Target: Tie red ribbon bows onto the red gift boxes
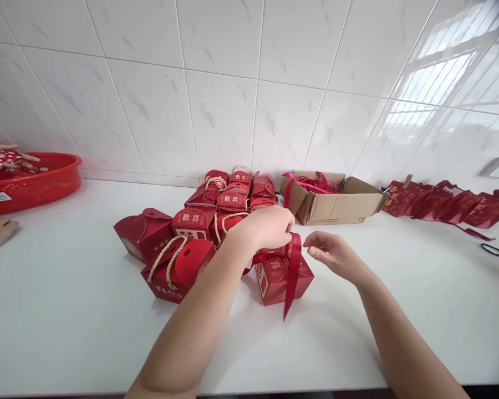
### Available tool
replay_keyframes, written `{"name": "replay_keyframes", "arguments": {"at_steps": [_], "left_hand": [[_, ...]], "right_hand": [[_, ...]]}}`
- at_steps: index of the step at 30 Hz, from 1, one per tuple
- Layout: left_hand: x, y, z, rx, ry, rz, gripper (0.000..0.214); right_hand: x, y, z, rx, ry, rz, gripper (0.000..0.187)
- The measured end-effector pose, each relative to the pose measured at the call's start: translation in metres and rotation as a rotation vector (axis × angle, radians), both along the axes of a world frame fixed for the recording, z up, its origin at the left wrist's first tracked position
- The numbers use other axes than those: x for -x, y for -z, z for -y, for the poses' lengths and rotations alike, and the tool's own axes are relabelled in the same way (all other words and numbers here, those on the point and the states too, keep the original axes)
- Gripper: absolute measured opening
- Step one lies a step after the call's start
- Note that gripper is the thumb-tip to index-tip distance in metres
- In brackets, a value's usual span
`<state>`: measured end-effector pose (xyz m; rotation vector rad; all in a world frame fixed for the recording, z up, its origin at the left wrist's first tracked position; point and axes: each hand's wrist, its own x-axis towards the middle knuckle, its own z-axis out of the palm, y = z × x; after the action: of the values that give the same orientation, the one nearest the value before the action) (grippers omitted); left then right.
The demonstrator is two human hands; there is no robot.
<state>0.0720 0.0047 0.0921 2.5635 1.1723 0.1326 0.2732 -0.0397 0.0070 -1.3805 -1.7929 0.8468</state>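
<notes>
My left hand (270,227) pinches a dark red satin ribbon (292,277) above a small red gift box (278,280). One ribbon end hangs down the box's front, past its lower edge. Just to the right, my right hand (332,255) is held with its fingers curved and apart, nothing between them. Left of my forearm stands a red box with rope handles (178,271), and a darker red box (143,235) sits behind it. Several more red boxes (233,199) are grouped behind my left hand, which partly hides them.
An open cardboard box (341,208) with red ribbons stands by the tiled wall. Flat red bags (436,202) and a black ring (494,251) lie to the right. At the left, another person's hands show near a red plastic basin (62,177). Fingertips appear at the right edge.
</notes>
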Motion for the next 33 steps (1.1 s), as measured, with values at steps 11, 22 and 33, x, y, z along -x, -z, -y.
{"name": "replay_keyframes", "arguments": {"at_steps": [11,22,33], "left_hand": [[0.0,0.002,-0.003,-0.058,0.011,0.001,0.008],[0.006,0.002,-0.009,0.072,0.038,-0.014,0.019],[0.007,0.007,-0.017,0.168,0.065,-0.034,0.024]], "right_hand": [[0.028,0.016,-0.001,0.095,-0.119,-0.603,0.018],[0.04,0.024,-0.001,0.055,-0.005,-0.556,0.031],[0.041,0.022,-0.001,-0.071,0.109,-0.415,0.027]]}}
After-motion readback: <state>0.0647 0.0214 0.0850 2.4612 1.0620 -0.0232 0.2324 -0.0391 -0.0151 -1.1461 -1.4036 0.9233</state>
